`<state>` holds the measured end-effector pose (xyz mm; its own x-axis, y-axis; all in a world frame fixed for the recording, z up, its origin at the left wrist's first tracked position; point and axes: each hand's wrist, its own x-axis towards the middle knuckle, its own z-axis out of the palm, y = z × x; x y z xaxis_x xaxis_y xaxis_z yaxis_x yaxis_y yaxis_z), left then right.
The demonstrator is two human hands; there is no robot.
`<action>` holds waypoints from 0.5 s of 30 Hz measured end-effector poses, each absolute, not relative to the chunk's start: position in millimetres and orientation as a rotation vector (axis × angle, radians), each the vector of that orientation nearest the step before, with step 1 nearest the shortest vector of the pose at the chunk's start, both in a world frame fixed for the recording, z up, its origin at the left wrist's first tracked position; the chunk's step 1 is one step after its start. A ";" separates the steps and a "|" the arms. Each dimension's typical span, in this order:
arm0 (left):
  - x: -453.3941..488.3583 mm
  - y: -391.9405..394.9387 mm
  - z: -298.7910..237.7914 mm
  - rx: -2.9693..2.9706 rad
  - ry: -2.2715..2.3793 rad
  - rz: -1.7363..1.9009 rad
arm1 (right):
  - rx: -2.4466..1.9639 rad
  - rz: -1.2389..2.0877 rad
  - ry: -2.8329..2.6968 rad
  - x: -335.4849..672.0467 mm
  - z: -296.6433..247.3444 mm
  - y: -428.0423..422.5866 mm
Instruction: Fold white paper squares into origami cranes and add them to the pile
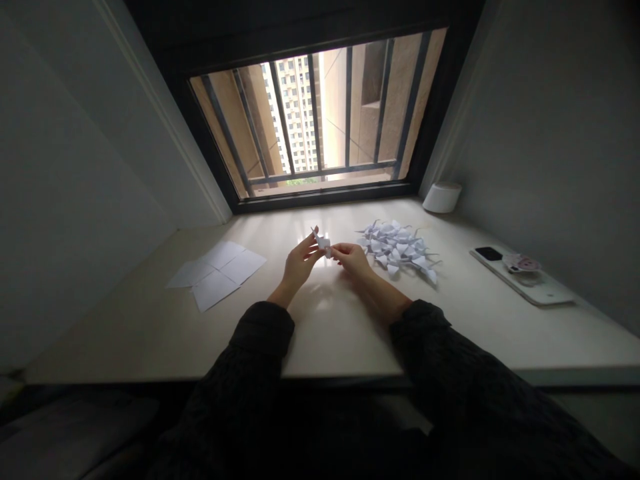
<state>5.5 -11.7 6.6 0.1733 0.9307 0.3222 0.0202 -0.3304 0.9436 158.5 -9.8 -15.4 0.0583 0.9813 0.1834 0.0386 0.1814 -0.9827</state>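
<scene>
Head view, frame centre: small folded paper figure [323, 241] pinched betw. left hand [300, 260] and right hand [351, 257], fingertips closed on it, lifted just above the sill [350, 333]. Right of centre: pile of folded paper figures [397, 248]. Left: flat paper sheets [217, 272]. Far right: phone [520, 275].

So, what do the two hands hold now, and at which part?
Both hands hold one small white folded paper figure above the pale table: the left hand pinches its left side, the right hand its right end. Its exact shape is too small to tell.
</scene>
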 end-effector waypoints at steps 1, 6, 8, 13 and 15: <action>6.1 -11.9 7.1 1.546 0.914 1.284 | -1.125 1.020 -1.277 158.5 -15.0 -10.5; 7.5 -13.2 9.7 1.491 0.820 1.256 | -1.106 1.060 -1.263 158.4 -13.8 -10.8; 7.1 -13.5 10.3 1.496 0.813 1.263 | -1.107 1.067 -1.255 158.4 -13.8 -10.5; 4.9 -12.5 11.5 1.519 0.823 1.255 | -1.124 1.027 -1.233 159.7 -14.5 -9.7; 4.0 -12.2 12.3 1.518 0.832 1.245 | -1.135 1.001 -1.234 160.6 -14.6 -9.1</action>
